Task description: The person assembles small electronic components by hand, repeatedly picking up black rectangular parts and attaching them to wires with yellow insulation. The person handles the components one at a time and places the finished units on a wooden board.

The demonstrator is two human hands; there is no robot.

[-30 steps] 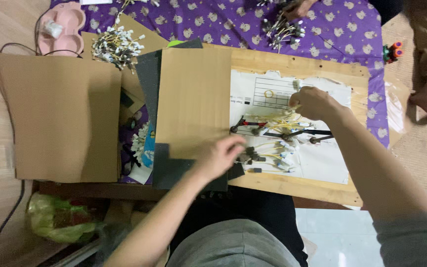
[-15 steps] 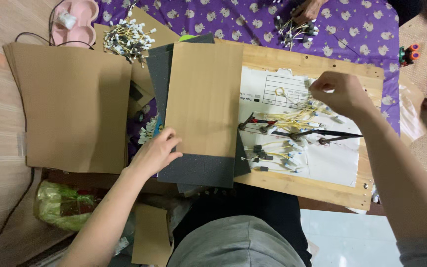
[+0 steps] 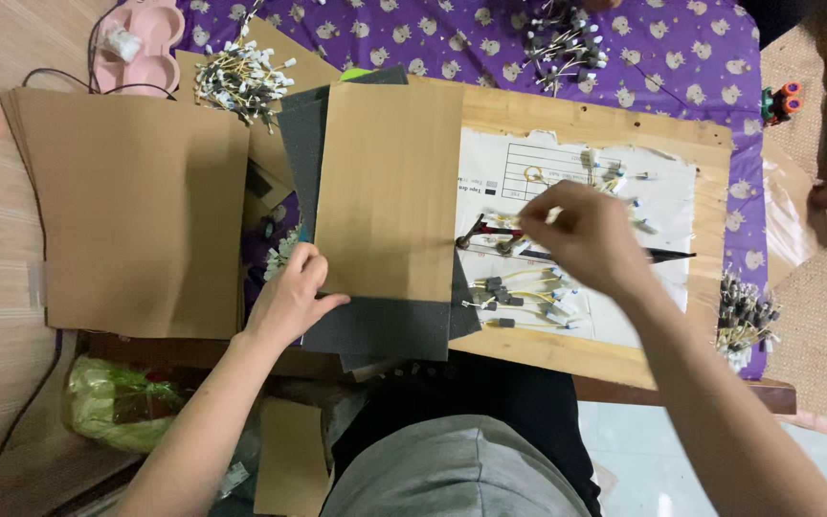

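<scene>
Centre of frame: brown cardboard sheet (image 3: 390, 187) lying flat on dark grey sheets (image 3: 375, 327), on the wooden board (image 3: 567, 120). Left hand (image 3: 291, 299) resting at the sheet's lower-left corner, fingers loosely curled on the edge, not clamped. Right hand (image 3: 586, 235), right of centre, fingertips pinched together over small wired parts (image 3: 519, 297); whether a part is held, not discernible. Judged: cardboard light, stiff, prone to creasing; best taken by an edge or corner. Wired parts light, thin leads easily bent and tangled; best pinched by the body. Larger cardboard stack (image 3: 136, 211) at left.
</scene>
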